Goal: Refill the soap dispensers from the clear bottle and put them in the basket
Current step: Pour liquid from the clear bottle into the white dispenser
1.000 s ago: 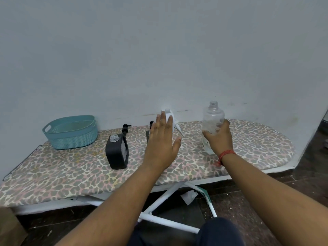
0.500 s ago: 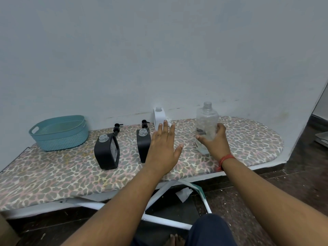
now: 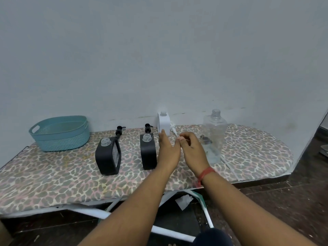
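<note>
Leopard-print fabric covers the ironing board (image 3: 53, 180), which runs left to right along a plain pale wall (image 3: 159, 50), over a dark floor (image 3: 292, 201). At the board's far left corner sits an oval teal basket (image 3: 60, 133) of woven-look plastic with a cut-out handle. Right of it, mid-board, a black squarish soap dispenser (image 3: 108, 157) stands upright, its clear threaded neck open and pointing up; a black pump head (image 3: 119, 130) lies behind it near the far edge. A second black dispenser (image 3: 148, 152) stands upright beside it, neck also open, with another pump (image 3: 147, 127) behind. At the far edge against the wall stands a white dispenser (image 3: 164, 124), uncapped. The left hand (image 3: 167, 150) hovers in front of it, fingers straight and together, holding nothing. The right hand (image 3: 192, 150), a red thread at the wrist, is loosely curled and empty, just beside the tall clear bottle (image 3: 213, 135), which stands upright, uncapped, toward the board's right end
</note>
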The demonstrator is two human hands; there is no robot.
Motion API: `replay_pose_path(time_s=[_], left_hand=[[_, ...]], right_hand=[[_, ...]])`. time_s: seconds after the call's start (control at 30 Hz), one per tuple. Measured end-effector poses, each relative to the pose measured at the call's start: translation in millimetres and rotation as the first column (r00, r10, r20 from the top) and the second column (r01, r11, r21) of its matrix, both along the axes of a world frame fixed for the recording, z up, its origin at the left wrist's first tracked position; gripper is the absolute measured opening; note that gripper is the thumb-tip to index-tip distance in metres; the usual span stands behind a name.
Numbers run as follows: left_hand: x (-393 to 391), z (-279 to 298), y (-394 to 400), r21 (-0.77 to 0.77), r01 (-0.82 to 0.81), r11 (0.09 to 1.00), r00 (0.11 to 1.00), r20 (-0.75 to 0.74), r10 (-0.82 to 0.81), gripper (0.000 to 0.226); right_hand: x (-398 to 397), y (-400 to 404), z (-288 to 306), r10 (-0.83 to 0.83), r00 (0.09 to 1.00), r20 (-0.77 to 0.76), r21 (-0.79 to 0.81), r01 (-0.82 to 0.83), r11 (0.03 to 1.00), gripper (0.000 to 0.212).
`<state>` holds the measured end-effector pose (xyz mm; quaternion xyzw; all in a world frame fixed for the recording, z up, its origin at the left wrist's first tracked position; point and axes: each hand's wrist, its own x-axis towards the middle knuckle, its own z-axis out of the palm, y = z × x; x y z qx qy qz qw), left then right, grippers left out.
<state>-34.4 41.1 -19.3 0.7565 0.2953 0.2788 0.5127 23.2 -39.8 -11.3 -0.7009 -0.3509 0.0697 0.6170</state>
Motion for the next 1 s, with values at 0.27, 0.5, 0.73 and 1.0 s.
replay_pose_path(time_s=[0.27,0.5,0.73,1.0], left_hand=[[56.3,-9.4,29.9,-0.284,-0.158,0.946,0.971,0.130,0.201,0.077],[83.0,-18.9,56.3,-0.313,-0.215,0.925,0.940,0.192,0.283,0.070],[82.6,-20.8,55.7,-0.364,-0.245,0.899,0.914,0.224,0.340,0.057],[59.2,-14.3,3.0,-0.334,-0.208,0.919,0.930,0.225,0.292,0.055]], right_hand=[[52.1,79.6,-14.1,0.048,0.945,-0.323,-0.047,-0.067,0.997,0.039],[74.7,120.4,-29.0,0.100,0.946,-0.310,-0.082,-0.131,0.988,0.045],[75.2,116.8,-30.6,0.164,0.956,-0.245,-0.005,-0.170,0.985,0.024],[50.2,57.9,-25.8,0.107,0.969,-0.221,0.009,-0.107,0.994,0.023]])
